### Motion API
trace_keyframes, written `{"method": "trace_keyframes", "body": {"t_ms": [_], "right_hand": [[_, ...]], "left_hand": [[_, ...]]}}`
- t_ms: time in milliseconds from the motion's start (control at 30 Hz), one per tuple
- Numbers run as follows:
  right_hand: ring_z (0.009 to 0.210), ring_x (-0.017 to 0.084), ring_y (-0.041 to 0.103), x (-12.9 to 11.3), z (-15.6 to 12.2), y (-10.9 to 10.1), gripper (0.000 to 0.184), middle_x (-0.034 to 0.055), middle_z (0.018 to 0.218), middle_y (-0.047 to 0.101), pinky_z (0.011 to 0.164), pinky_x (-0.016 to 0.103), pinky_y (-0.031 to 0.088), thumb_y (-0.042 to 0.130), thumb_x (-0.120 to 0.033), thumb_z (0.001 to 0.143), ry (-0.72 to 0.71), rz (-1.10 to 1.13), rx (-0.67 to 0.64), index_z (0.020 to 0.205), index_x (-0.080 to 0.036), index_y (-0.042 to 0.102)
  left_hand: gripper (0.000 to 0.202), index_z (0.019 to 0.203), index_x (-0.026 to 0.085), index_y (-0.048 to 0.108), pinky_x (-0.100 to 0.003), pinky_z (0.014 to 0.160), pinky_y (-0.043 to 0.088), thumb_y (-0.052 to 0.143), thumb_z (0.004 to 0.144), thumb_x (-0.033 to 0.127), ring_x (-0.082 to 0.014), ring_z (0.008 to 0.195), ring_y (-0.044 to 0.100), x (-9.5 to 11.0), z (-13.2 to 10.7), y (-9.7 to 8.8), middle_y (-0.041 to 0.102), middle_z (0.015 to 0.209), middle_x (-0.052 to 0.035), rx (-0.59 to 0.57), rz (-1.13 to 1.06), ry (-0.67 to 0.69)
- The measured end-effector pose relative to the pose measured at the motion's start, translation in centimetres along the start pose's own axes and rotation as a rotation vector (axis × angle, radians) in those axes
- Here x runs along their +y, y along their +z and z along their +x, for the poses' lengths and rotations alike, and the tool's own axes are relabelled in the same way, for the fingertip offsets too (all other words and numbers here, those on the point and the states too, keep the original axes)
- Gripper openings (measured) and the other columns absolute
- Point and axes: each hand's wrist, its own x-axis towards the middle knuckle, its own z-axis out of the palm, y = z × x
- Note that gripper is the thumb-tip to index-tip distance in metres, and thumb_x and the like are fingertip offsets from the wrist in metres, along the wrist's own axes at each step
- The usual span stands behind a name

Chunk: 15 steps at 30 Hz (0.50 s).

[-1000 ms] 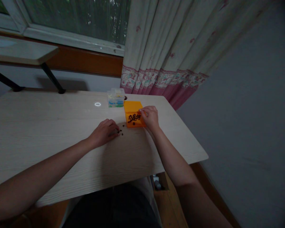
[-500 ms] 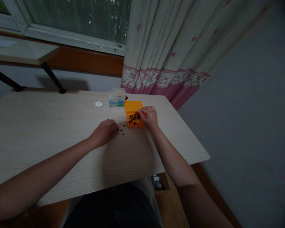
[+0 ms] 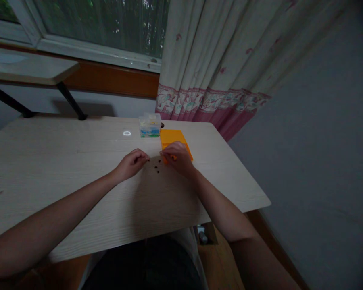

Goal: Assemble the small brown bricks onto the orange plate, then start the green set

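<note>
L hand (image 3: 130, 165): pinches dark bit (image 3: 148, 160)
R hand (image 3: 179, 158): over orange box (image 3: 172, 136), can't tell grip
Bits (image 3: 156, 167): box's 7 o'clock; prob. light; pinch sides

This looks like a home: a floral-bordered curtain (image 3: 211, 72) hangs by a window (image 3: 105, 24), behind 1 wood-grain desk (image 3: 63, 165).

No text, label or number can be read.
</note>
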Motion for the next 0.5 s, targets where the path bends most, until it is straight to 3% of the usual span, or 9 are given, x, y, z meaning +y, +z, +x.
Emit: {"method": "trace_keyframes", "body": {"t_ms": [233,367,500], "right_hand": [[0.089,0.018,0.059,-1.8,0.0,2.0,0.021,0.0025,0.091,0.072,0.083,0.034,0.039,0.063,-0.040,0.089,-0.080,-0.014,-0.046,0.105,-0.028,0.073],[0.091,0.018,0.059,-2.3,-0.2,3.1,0.021,0.0021,0.092,0.072,0.085,0.035,0.038,0.060,-0.039,0.092,-0.110,-0.066,-0.031,0.106,-0.030,0.073],[0.092,0.018,0.059,-2.7,-0.3,3.2,0.021,0.0015,0.092,0.072,0.087,0.036,0.037,0.055,-0.036,0.095,-0.143,-0.118,-0.013,0.103,-0.031,0.074]], "left_hand": [[0.028,0.083,0.017,0.063,-0.028,0.066,0.045,0.052,0.090,0.042,-0.0151,0.074,0.054,1.2,0.0,-0.4,0.057,0.080,-0.0035,0.023,-0.057,-0.101],[0.031,0.082,0.017,0.063,-0.025,0.058,0.042,0.053,0.090,0.045,-0.0129,0.064,0.051,1.1,-0.1,-0.3,0.057,0.076,-0.0021,0.024,-0.125,-0.166],[0.032,0.080,0.017,0.061,-0.026,0.060,0.042,0.053,0.089,0.047,-0.0136,0.066,0.051,0.8,0.0,-0.2,0.059,0.076,-0.0024,0.012,-0.143,-0.172]]}}
